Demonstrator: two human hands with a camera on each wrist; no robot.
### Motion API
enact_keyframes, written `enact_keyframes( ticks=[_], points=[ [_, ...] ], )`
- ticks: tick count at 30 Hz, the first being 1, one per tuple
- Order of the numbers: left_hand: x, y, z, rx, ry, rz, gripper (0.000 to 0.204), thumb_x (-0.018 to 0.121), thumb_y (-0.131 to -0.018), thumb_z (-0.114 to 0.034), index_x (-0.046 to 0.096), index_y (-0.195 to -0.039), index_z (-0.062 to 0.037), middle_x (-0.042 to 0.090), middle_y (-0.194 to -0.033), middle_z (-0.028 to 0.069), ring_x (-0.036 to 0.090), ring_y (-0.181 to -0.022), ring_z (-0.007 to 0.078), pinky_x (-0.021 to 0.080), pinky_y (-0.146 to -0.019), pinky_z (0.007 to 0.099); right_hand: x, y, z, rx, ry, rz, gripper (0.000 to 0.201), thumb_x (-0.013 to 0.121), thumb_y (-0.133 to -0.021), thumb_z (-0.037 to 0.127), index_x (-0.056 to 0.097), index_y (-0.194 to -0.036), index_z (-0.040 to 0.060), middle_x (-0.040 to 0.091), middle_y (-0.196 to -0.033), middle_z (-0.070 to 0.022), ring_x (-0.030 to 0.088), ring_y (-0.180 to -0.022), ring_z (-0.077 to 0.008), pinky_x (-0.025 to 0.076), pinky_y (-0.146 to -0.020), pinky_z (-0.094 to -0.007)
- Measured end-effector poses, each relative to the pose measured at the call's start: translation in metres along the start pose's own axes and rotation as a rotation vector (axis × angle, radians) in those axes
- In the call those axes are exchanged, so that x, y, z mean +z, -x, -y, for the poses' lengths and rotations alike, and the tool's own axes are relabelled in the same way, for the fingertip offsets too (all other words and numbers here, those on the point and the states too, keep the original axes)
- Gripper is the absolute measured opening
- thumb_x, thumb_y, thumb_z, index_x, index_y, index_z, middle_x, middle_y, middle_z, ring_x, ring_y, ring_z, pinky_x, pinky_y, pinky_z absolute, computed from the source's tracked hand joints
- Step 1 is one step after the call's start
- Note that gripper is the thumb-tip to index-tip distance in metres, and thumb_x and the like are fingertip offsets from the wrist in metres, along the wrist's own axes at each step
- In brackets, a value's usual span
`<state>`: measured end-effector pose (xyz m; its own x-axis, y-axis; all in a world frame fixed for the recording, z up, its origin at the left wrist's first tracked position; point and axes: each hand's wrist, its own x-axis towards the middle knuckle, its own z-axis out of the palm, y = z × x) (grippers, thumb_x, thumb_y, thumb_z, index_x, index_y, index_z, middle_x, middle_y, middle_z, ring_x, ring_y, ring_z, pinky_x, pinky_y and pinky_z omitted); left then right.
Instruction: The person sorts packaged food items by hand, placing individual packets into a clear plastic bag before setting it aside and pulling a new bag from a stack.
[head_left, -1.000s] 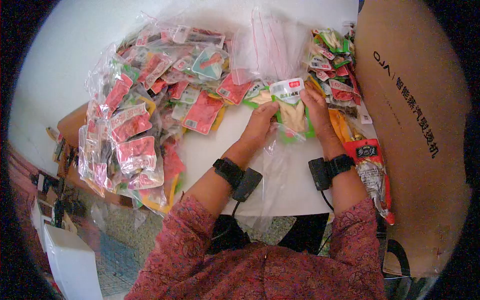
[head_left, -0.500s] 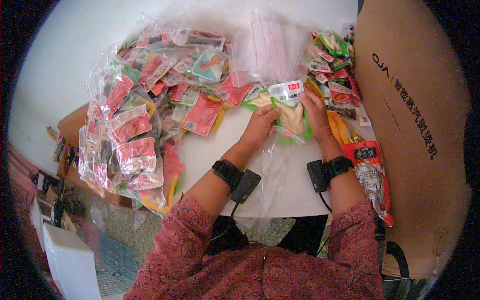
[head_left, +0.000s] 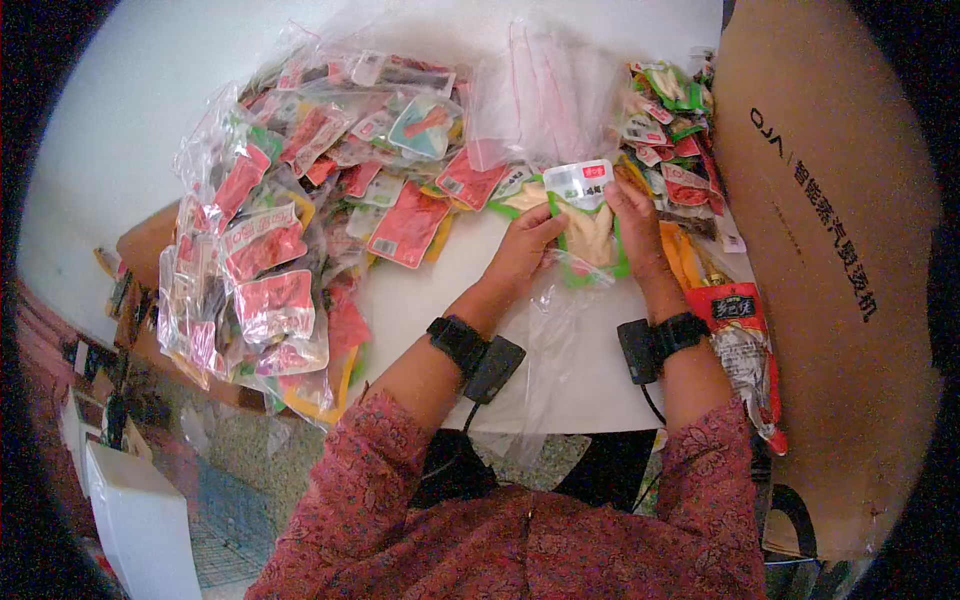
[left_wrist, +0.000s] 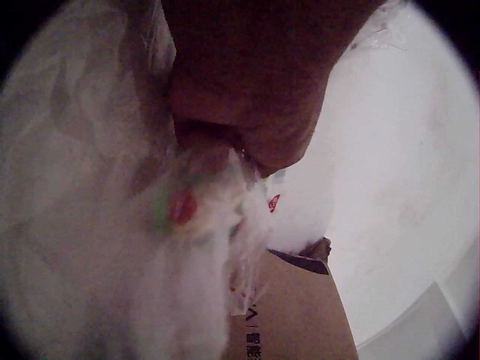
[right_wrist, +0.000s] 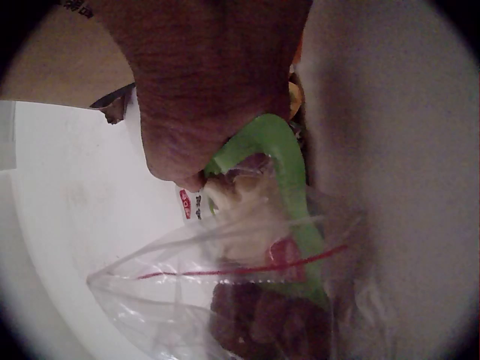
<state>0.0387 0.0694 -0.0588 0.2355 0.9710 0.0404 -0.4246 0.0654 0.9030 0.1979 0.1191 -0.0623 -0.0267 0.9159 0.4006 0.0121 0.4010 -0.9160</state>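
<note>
Over the white table, my two hands hold a green-edged packet of pale chicken feet (head_left: 590,238) with a white label on top. My right hand (head_left: 640,230) grips its right edge, thumb near the label. On the other side, my left hand (head_left: 520,252) pinches the lower left of the packet together with a clear zip bag (head_left: 550,325) that hangs down toward the table edge. In the right wrist view the bag's red-striped mouth (right_wrist: 225,273) lies across the lower part of the packet, and left-hand fingers show through the plastic.
Filled clear bags of red-labelled packets (head_left: 270,250) heap at the left. Stacked clear zip bags (head_left: 540,95) lie at the back. Loose snack packets (head_left: 680,150) pile at the right, with a red-and-silver pouch (head_left: 738,325) nearer. A tall cardboard box (head_left: 830,250) borders the right side.
Both hands keep hold of the chicken feet packet and the zip bag. Packet and fingers have shifted only slightly; the piles around stay put.
</note>
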Motion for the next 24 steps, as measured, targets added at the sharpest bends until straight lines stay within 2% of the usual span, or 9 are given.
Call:
enact_keyframes(
  ticks=[8,10,12,17,19,21,22,23,24],
  points=[
    [0.001,-0.003,0.004,-0.013,-0.158,0.006,0.017,0.050,-0.081,-0.013,0.055,-0.096,-0.0081,0.051,-0.068,-0.0060,0.038,-0.046,0.0012,0.027,-0.038,0.0158,-0.003,-0.003,-0.003,-0.050,-0.032,-0.043,0.022,0.049,-0.081,0.023,0.055,-0.079,0.0016,0.053,-0.076,-0.0015,0.048,-0.073,-0.0115,0.039,-0.067,-0.0255],
    [0.000,-0.002,0.004,0.012,-0.272,0.076,0.022,0.049,-0.082,-0.017,0.052,-0.101,-0.0063,0.056,-0.080,-0.0033,0.041,-0.054,0.0031,0.031,-0.044,0.0167,-0.002,-0.003,-0.001,-0.085,-0.039,-0.026,0.021,0.049,-0.081,0.023,0.055,-0.079,0.0020,0.052,-0.075,-0.0009,0.047,-0.072,-0.0111,0.039,-0.067,-0.0250],
    [0.001,0.000,0.003,-0.002,-0.241,0.077,0.022,0.049,-0.082,-0.017,0.052,-0.101,-0.0062,0.056,-0.080,-0.0031,0.042,-0.055,0.0029,0.031,-0.045,0.0166,-0.001,-0.001,0.001,-0.006,-0.074,-0.040,0.020,0.050,-0.081,0.022,0.054,-0.078,0.0027,0.050,-0.074,-0.0001,0.046,-0.072,-0.0107,0.039,-0.066,-0.0245],
    [-0.005,-0.003,0.006,-0.057,-0.184,0.079,0.021,0.047,-0.082,-0.016,0.052,-0.100,-0.0048,0.056,-0.082,0.0004,0.046,-0.060,0.0068,0.037,-0.051,0.0198,-0.004,-0.008,-0.016,-0.080,-0.026,-0.032,0.019,0.051,-0.081,0.020,0.053,-0.078,0.0020,0.051,-0.077,-0.0011,0.047,-0.073,-0.0112,0.039,-0.066,-0.0248],
    [-0.003,-0.004,0.010,0.074,-0.190,0.014,0.020,0.046,-0.084,-0.021,0.054,-0.097,-0.0085,0.048,-0.064,-0.0049,0.036,-0.044,0.0029,0.028,-0.038,0.0178,-0.002,-0.005,-0.006,-0.101,-0.007,-0.036,0.018,0.051,-0.080,0.020,0.053,-0.078,0.0017,0.051,-0.078,-0.0016,0.048,-0.074,-0.0114,0.040,-0.066,-0.0250],
    [-0.005,0.001,0.007,0.152,-0.318,0.032,0.020,0.045,-0.085,-0.022,0.054,-0.096,-0.0082,0.049,-0.065,-0.0041,0.038,-0.046,0.0034,0.030,-0.039,0.0179,0.000,0.000,0.003,-0.069,-0.082,-0.007,0.016,0.053,-0.079,0.017,0.054,-0.081,0.0017,0.052,-0.079,-0.0026,0.049,-0.074,-0.0123,0.040,-0.066,-0.0249],
    [-0.003,0.003,0.005,0.232,-0.450,0.043,0.020,0.044,-0.085,-0.023,0.054,-0.095,-0.0079,0.050,-0.066,-0.0033,0.041,-0.047,0.0039,0.031,-0.040,0.0180,-0.002,-0.002,-0.001,-0.169,0.069,-0.014,0.023,0.051,-0.081,0.023,0.056,-0.089,0.0024,0.055,-0.084,-0.0035,0.051,-0.075,-0.0134,0.041,-0.066,-0.0265],
    [-0.002,-0.001,0.008,0.234,-0.447,0.048,0.020,0.044,-0.085,-0.023,0.054,-0.095,-0.0079,0.050,-0.066,-0.0033,0.041,-0.047,0.0039,0.031,-0.040,0.0180,-0.003,-0.002,0.000,-0.172,0.073,-0.017,0.023,0.051,-0.081,0.023,0.056,-0.089,0.0024,0.055,-0.084,-0.0035,0.051,-0.075,-0.0134,0.041,-0.066,-0.0265],
    [-0.001,-0.006,0.012,0.255,-0.363,0.053,0.021,0.043,-0.085,-0.024,0.054,-0.095,-0.0076,0.051,-0.067,-0.0023,0.044,-0.051,0.0051,0.034,-0.042,0.0191,0.002,0.002,0.010,0.024,-0.317,0.168,0.027,0.050,-0.082,0.027,0.056,-0.093,0.0029,0.056,-0.089,-0.0043,0.052,-0.077,-0.0141,0.042,-0.067,-0.0277]
  ],
)
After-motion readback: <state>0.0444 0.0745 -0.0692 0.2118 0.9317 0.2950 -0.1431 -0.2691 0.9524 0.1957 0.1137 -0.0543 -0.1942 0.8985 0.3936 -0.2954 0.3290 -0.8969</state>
